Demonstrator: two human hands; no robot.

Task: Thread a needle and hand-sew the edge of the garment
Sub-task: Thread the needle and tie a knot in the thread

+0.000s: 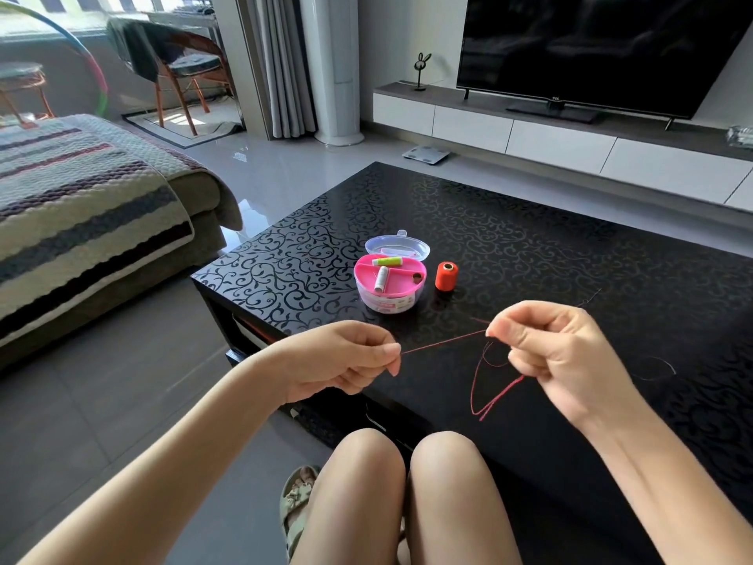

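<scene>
Bright daylight from the window (81, 4) at upper left, glare on the floor (241, 156), bowed lines toward the edges.

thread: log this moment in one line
left hand: pinches thread | right hand: pinches thread, loop hangs below | spool: upright on table | box: open

Black patterned table (529, 246), grey tiled floor (122, 385), television (591, 46), striped sofa (81, 205), sunlit window.
</scene>
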